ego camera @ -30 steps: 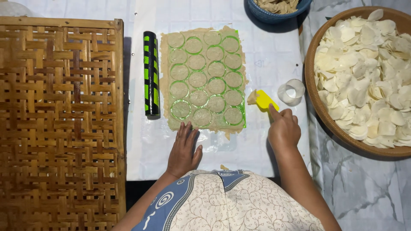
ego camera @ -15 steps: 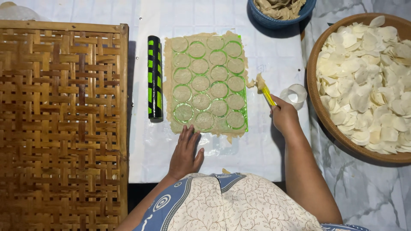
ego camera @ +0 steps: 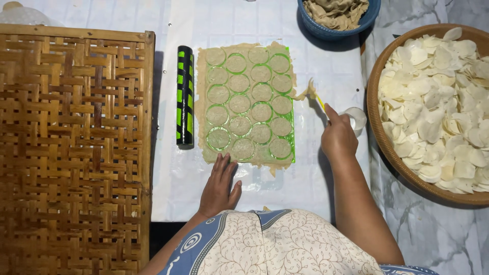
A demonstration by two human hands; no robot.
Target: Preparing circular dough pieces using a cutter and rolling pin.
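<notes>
A green mould [ego camera: 248, 104] with several round holes lies on the white plastic sheet [ego camera: 326, 61], spread over with beige dough. My left hand [ego camera: 219, 186] rests flat on the sheet, fingertips at the mould's near edge. My right hand [ego camera: 337, 136] grips a yellow scraper [ego camera: 317, 97] whose tip carries a lump of dough beside the mould's right edge.
A black and green rolling pin [ego camera: 184, 97] lies left of the mould. A woven bamboo tray [ego camera: 71, 147] fills the left. A blue bowl of dough scraps [ego camera: 336, 18] sits at the top. A large wooden bowl [ego camera: 379, 137] of white round wafers is at right, a small clear cup [ego camera: 356, 117] beside it.
My right hand has moved the scraper up along the mould's right edge, gathering a lump of dough on its tip. My left hand has stayed at the mould's near edge.
</notes>
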